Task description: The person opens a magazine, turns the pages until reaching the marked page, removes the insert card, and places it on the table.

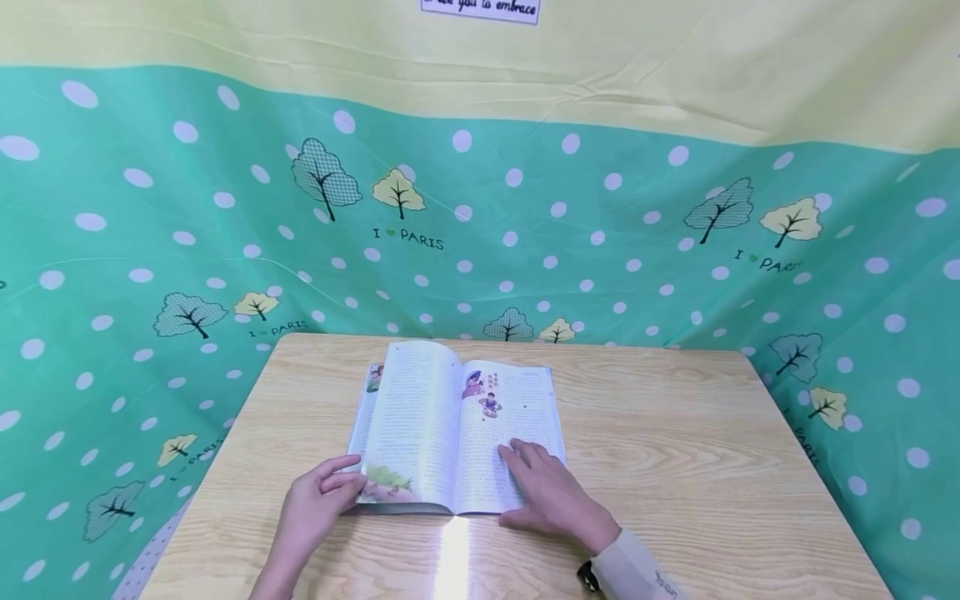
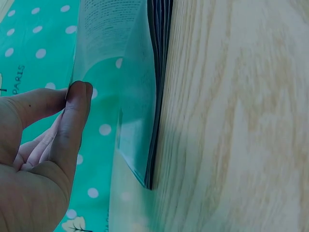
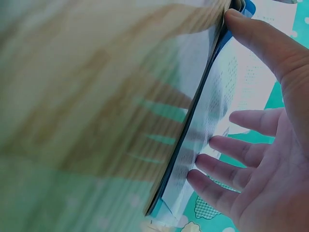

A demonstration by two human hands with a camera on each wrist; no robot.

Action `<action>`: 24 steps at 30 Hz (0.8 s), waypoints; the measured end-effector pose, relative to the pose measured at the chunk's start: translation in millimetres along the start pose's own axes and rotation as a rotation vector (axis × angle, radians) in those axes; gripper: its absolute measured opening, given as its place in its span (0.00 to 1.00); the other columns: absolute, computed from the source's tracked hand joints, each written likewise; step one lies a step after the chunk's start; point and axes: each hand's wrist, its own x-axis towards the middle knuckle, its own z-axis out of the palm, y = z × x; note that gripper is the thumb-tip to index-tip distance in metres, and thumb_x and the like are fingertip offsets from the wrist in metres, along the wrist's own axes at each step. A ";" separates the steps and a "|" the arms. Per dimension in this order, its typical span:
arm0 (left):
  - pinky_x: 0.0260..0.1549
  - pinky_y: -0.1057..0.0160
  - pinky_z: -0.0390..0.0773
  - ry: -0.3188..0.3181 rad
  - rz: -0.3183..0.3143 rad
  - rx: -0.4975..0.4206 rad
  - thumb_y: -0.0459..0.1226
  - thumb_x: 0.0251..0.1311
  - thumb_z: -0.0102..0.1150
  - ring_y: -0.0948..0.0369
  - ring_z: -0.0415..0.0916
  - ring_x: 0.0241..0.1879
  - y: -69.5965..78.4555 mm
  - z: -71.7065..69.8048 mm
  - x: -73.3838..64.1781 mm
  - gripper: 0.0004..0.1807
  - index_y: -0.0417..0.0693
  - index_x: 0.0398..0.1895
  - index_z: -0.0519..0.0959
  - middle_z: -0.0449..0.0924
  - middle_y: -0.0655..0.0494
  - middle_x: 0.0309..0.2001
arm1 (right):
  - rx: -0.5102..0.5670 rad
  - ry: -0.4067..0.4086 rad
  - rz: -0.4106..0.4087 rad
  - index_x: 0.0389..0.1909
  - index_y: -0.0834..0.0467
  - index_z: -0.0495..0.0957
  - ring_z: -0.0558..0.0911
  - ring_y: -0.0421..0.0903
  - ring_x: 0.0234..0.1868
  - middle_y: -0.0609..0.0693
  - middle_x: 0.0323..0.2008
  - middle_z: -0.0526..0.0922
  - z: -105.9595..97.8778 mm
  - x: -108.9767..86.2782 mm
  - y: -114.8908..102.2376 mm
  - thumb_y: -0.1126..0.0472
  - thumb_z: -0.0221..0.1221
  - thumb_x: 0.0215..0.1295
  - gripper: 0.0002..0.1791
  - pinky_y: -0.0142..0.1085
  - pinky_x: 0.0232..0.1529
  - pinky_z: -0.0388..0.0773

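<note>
An open book (image 1: pixel 510 417) lies on the wooden table, with printed text and small coloured drawings on its pages. At its lower left corner my left hand (image 1: pixel 318 504) pinches a raised page (image 1: pixel 416 417) between thumb and finger. The left wrist view shows that thin page (image 2: pixel 108 31) curving up from the stack, held at its edge by my left hand (image 2: pixel 46 145). My right hand (image 1: pixel 551 496) rests on the lower part of the right page, fingers spread. In the right wrist view, the thumb of my right hand (image 3: pixel 265 179) touches the book's lower edge.
The wooden table (image 1: pixel 675 450) reaches out on both sides of the book. Behind and beside it hangs a green and yellow curtain (image 1: pixel 525 200) with dots and trees. A bright reflection (image 1: pixel 453 558) lies on the tabletop below the spine.
</note>
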 end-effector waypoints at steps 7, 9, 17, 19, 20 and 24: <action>0.39 0.65 0.87 0.005 -0.008 -0.002 0.35 0.61 0.69 0.58 0.85 0.42 -3.0 -2.1 -0.3 0.24 0.37 0.59 0.78 0.87 0.46 0.42 | -0.041 0.002 -0.028 0.72 0.60 0.66 0.67 0.58 0.68 0.61 0.69 0.66 -1.2 -1.0 -0.2 0.33 0.68 0.55 0.50 0.54 0.66 0.71; 0.39 0.65 0.87 0.006 -0.010 -0.003 0.35 0.61 0.69 0.59 0.86 0.41 -3.8 -2.8 -0.1 0.24 0.36 0.59 0.78 0.87 0.46 0.42 | -0.045 0.000 -0.040 0.71 0.60 0.67 0.67 0.58 0.68 0.61 0.69 0.66 -3.0 -1.5 0.1 0.34 0.66 0.58 0.47 0.54 0.66 0.71; 0.39 0.73 0.83 0.027 -0.001 0.118 0.40 0.62 0.69 0.58 0.85 0.45 -3.6 -6.7 -0.4 0.24 0.40 0.59 0.79 0.86 0.47 0.47 | -0.071 -0.006 -0.084 0.67 0.58 0.72 0.69 0.58 0.67 0.60 0.68 0.69 -6.7 -4.3 3.4 0.39 0.63 0.64 0.38 0.55 0.66 0.72; 0.42 0.73 0.83 0.023 -0.002 0.123 0.42 0.62 0.69 0.54 0.84 0.48 -3.5 -7.4 -0.6 0.26 0.40 0.60 0.78 0.84 0.43 0.50 | -0.094 -0.002 -0.102 0.66 0.56 0.74 0.71 0.57 0.66 0.59 0.67 0.71 -6.5 -4.7 3.8 0.41 0.63 0.65 0.34 0.53 0.66 0.72; 0.43 0.72 0.83 0.020 -0.006 0.119 0.43 0.61 0.70 0.52 0.83 0.50 -3.4 -7.7 -0.6 0.27 0.40 0.60 0.78 0.83 0.42 0.52 | -0.116 0.003 -0.120 0.64 0.56 0.75 0.72 0.56 0.65 0.58 0.65 0.73 -6.4 -4.9 3.6 0.42 0.63 0.65 0.32 0.52 0.65 0.73; 0.47 0.67 0.84 0.007 -0.024 0.105 0.44 0.61 0.70 0.49 0.81 0.53 -3.2 -8.5 -0.1 0.29 0.40 0.62 0.76 0.80 0.38 0.57 | -0.209 0.063 -0.231 0.53 0.55 0.82 0.79 0.53 0.56 0.54 0.56 0.81 -7.6 -6.8 0.4 0.50 0.65 0.65 0.19 0.46 0.58 0.80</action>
